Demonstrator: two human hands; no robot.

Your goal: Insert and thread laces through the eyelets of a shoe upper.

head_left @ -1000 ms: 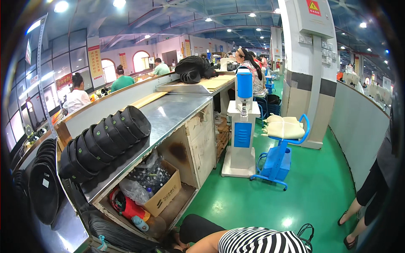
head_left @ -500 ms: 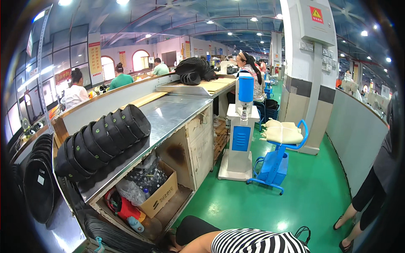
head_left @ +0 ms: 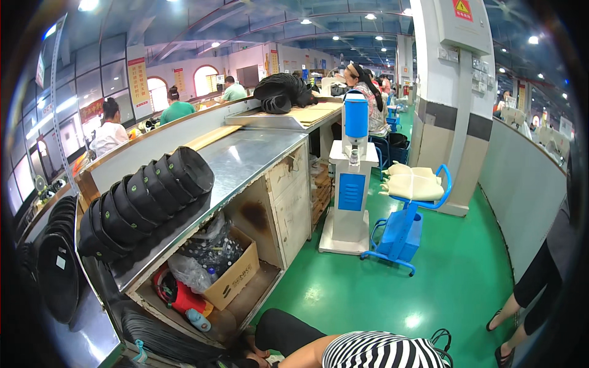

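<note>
Neither of my hands is in the picture. A row of black round caps (head_left: pixel 147 196) lies on its side on a long metal workbench (head_left: pixel 245 159) at the left. A second stack of black caps (head_left: pixel 58 264) sits at the far left edge. Below me, at the bottom edge, a person in a striped top (head_left: pixel 380 354) crouches with their dark-haired head (head_left: pixel 282 331) toward the open shelf under the bench.
Under the bench are a cardboard box (head_left: pixel 236 276), clear bags and a red item (head_left: pixel 175 294). A white and blue machine (head_left: pixel 353 178) and a blue cart with cream pieces (head_left: pixel 414 184) stand on the green floor. A pillar (head_left: pixel 451 92) rises behind. Someone's legs (head_left: pixel 527 300) are at right.
The view has drifted slightly. The crouching person has barely shifted, and nothing on the bench has moved.
</note>
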